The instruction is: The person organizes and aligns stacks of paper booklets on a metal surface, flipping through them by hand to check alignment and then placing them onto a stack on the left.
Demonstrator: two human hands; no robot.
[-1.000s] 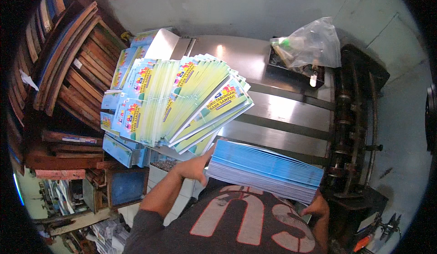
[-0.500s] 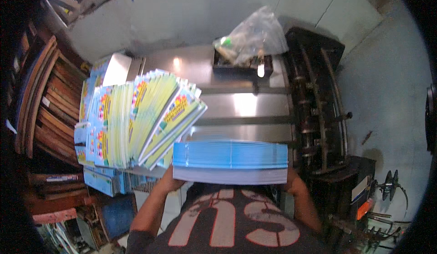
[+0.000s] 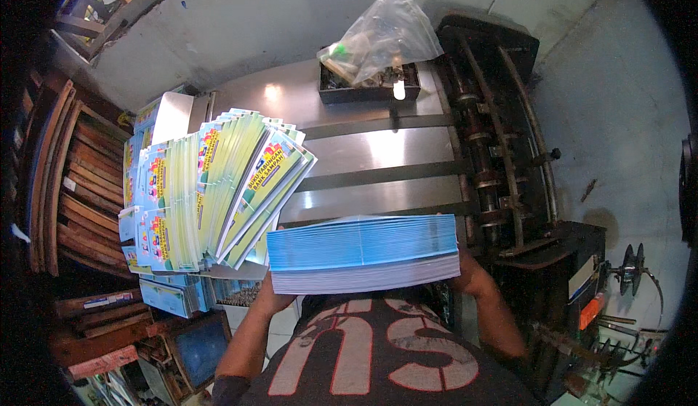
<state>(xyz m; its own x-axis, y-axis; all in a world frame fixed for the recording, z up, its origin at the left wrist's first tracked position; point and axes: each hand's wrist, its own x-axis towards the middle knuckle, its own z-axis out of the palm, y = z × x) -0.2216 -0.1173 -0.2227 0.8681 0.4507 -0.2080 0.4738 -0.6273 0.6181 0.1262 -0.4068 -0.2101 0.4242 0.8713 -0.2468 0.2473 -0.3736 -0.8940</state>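
Between my two hands, in front of my chest, is a thick stack of booklets, blue along its upper part and white along the lower. My left hand grips its left end, fingers mostly hidden behind the stack. At the opposite end, my right hand is closed on it too. To the left, on the metal table, more booklets with green, yellow and blue covers lean in a fanned row. Some of these lie close to the held stack's left end.
A dark tray with a clear plastic bag sits at the back of the table. Along the right side runs a dark machine with rollers. Wooden boards stand at the left. A black spool is at far right.
The held stack has tilted slightly, its right end now higher than its left. Both hands keep their hold. The table and its things appear shifted a little to the left in view.
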